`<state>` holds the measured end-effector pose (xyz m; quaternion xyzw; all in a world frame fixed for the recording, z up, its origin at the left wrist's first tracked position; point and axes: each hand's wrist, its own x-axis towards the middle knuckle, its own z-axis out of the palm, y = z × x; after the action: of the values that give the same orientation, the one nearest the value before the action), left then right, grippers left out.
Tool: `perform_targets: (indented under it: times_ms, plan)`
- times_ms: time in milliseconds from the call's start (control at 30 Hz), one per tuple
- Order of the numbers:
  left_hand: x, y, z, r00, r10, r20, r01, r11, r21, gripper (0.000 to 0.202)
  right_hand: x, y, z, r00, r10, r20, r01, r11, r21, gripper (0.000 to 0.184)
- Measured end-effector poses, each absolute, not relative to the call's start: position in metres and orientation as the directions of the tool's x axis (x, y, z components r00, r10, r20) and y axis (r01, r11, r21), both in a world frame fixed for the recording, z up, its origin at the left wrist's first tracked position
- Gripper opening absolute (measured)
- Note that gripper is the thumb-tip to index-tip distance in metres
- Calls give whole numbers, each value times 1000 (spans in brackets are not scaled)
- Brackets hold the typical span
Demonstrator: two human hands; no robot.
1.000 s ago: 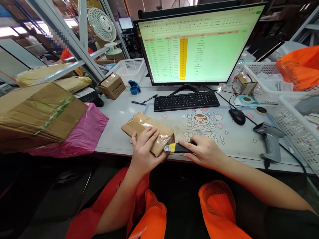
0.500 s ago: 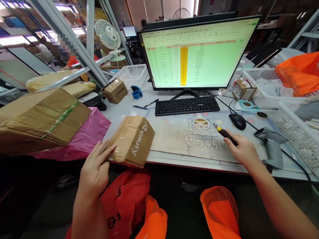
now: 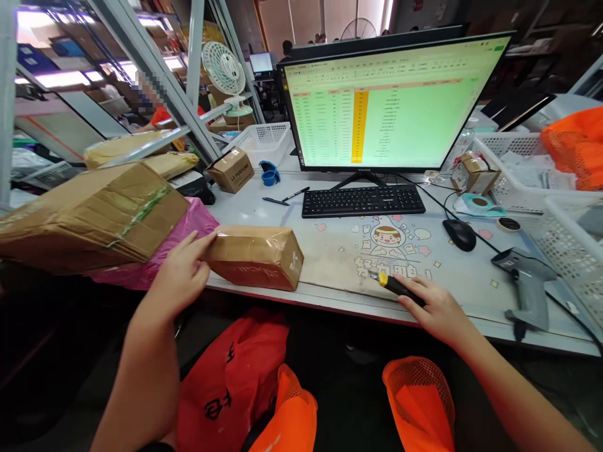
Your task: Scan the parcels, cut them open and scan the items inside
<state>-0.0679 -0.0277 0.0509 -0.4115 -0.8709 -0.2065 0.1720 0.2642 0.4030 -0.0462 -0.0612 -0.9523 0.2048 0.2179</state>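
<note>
A small taped cardboard box [image 3: 254, 254] lies at the front edge of the desk, with white lettering on its right end. My left hand [image 3: 181, 273] grips its left end, fingers over the top and thumb at the near side. In my right hand [image 3: 436, 304] is a utility knife [image 3: 396, 287] with a black and yellow body. Its blade points left towards the box and is apart from it, above the printed desk mat [image 3: 330, 263].
On the left, a large cardboard box [image 3: 94, 213] rests on a pink plastic bag [image 3: 193, 220]. A monitor [image 3: 396, 107] stands behind a keyboard [image 3: 362, 201]. On the right are a mouse [image 3: 459, 234], a barcode scanner [image 3: 527, 282] and white baskets [image 3: 575, 251].
The small box has been turned, so its lettered end now faces right, and it lies flatter along the desk edge. My right hand has brought the knife left and nearer to me.
</note>
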Motion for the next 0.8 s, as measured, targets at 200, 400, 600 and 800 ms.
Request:
perform_targets:
  times_ms: [200, 400, 600, 800]
  plan:
    - [-1, 75, 20, -589, 567, 577, 729, 681, 75, 90, 235, 367, -27, -907, 41, 420, -116, 932, -343, 48]
    - [-17, 91, 9, -405, 541, 737, 872, 472, 133, 38, 199, 335, -8, -876, -80, 476, -232, 934, -271, 49]
    - [-28, 79, 7, -361, 585, 726, 904, 411, 119, 45, 146, 311, 2, -883, -130, 450, -218, 965, -148, 55]
    - [-27, 79, 9, -386, 591, 708, 904, 397, 162, 47, 124, 310, 1, -863, -175, 474, -250, 963, -100, 58]
